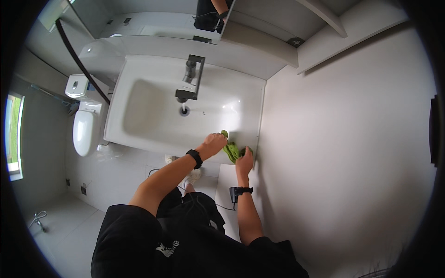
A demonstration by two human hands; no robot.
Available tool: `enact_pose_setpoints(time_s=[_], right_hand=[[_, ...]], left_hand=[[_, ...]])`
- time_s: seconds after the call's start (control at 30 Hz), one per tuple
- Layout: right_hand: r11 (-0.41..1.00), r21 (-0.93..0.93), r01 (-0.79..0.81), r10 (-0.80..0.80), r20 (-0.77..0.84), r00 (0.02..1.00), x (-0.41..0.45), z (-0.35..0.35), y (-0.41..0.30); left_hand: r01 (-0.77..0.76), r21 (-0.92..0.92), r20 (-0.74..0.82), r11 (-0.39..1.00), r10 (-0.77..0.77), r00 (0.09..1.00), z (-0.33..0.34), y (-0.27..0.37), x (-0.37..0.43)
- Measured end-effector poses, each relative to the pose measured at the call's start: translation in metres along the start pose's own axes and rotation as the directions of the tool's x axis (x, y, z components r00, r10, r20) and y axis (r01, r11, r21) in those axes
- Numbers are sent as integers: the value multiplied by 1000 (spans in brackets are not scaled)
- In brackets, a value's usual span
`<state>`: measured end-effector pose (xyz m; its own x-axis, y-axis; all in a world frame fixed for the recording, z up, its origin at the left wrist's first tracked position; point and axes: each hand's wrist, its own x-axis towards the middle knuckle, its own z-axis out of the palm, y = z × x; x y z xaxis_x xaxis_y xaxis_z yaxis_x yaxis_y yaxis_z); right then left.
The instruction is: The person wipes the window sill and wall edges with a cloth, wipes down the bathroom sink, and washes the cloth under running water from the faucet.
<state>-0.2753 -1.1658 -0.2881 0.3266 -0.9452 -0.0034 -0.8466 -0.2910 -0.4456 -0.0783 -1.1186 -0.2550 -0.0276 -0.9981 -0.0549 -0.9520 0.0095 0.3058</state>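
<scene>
A crumpled green cloth (pixel 231 150) hangs between my two hands over the front right corner of the white washbasin (pixel 153 143). My left hand (pixel 213 143) grips its upper end, and a bit of cloth pokes out past the fingers. At the lower right end, my right hand (pixel 244 161) has hold of the cloth near the basin's edge. Water runs from the dark square-framed faucet (pixel 186 94) straight into the drain (pixel 184 111). My fingers hide part of the cloth.
A white wall (pixel 333 132) rises close on the right of the basin. To the left stands a toilet (pixel 85 128), with a dark curved bar (pixel 78 59) in front of it. A mirror (pixel 153 21) and open shelves (pixel 264 38) are above the basin. A cable (pixel 225 207) trails from my right wrist.
</scene>
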Motion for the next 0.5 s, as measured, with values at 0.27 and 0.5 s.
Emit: enact_pose_setpoints(time_s=[0.27,0.5], right_hand=[[893,431,131,-108,-76,991,8,-55,-41],[846,528,71,-175,150,973,-1,-66,-98]], left_hand=[[194,-160,-165,968,-220,961,-119,-97,-127],[173,-265,-302,948,-252,919,-167,-128,-195]])
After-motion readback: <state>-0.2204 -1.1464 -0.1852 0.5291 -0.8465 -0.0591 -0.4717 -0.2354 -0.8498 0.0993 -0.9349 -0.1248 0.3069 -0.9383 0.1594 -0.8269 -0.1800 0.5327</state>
